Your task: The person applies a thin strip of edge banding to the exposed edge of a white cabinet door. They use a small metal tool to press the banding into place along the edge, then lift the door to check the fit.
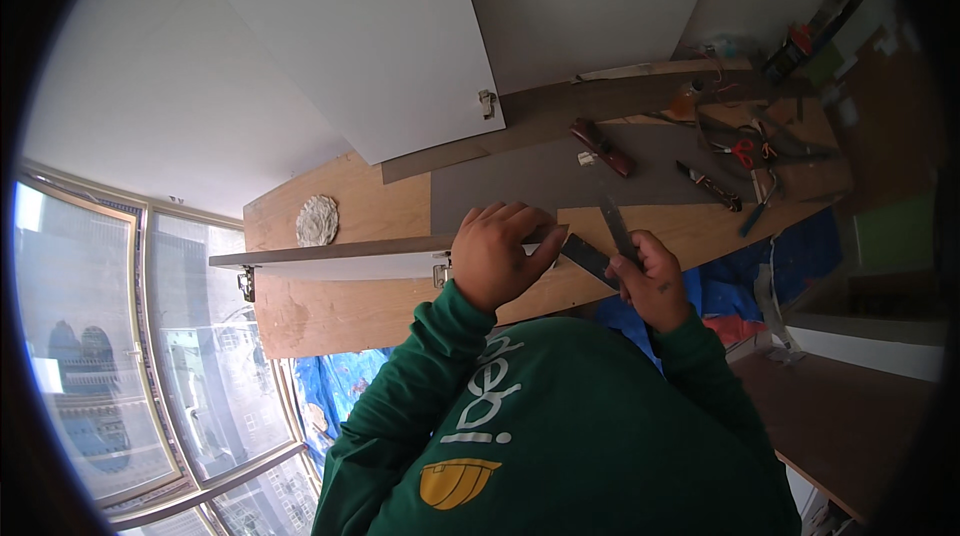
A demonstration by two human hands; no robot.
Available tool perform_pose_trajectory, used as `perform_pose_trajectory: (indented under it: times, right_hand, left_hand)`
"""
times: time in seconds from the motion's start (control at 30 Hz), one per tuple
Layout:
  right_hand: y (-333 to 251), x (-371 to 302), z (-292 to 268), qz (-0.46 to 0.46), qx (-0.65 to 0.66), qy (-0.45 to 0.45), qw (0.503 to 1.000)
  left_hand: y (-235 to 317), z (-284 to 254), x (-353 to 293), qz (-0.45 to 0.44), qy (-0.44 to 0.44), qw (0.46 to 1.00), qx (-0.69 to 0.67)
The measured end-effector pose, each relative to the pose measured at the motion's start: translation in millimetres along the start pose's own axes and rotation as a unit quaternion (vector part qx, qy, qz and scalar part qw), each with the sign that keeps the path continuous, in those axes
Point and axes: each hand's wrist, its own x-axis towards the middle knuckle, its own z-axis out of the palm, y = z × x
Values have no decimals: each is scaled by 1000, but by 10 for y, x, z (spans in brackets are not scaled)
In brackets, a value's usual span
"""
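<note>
A cabinet door panel (345, 254) stands on its long edge on the wooden worktop, with metal hinges (441, 271) on its near side. My left hand (500, 254) is closed over the panel's right end, fingers across the top edge and thumb at the end. In my right hand (652, 281) is a tool with two flat dark-grey arms (618, 226) that meet in a V at my fingers. One arm points up and away; the other slants left toward the panel's end, close to my left thumb. Whether it touches the panel, I cannot tell.
Beyond the panel lie a round off-white pad (317, 221), a dark-red tool (602, 148), a black-handled tool (708, 186) and red-handled scissors (741, 153). A white door (365, 46) leans at the back. Windows (150, 336) are on the left; blue sheeting (800, 251) is below the worktop.
</note>
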Motion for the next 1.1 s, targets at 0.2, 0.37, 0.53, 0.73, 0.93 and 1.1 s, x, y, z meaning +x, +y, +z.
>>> perform_pose_trajectory:
  times: [0.2,0.37,0.53,0.73,0.93,1.1]
  right_hand:
    - [-16,-12,37,-39,-29,6,999]
    - [-67,-65,43,-62,-50,3,997]
    - [-74,-118,64,-174,-128,6,976]
    - [-67,-177,95,-202,-170,18,964]
    - [-131,-185,132,-207,-218,21,954]
    - [-185,-168,160,-194,-237,13,952]
  left_hand:
    - [-38,-42,-18,30,-5,1000,7]
    - [-102,-44,-69,56,-25,998,21]
    - [-203,-61,-51,62,-20,998,-7]
    - [-382,-276,-77,-18,-99,989,105]
    - [-417,-234,-70,-1,-66,990,121]
    - [-423,-227,-87,11,-52,992,118]
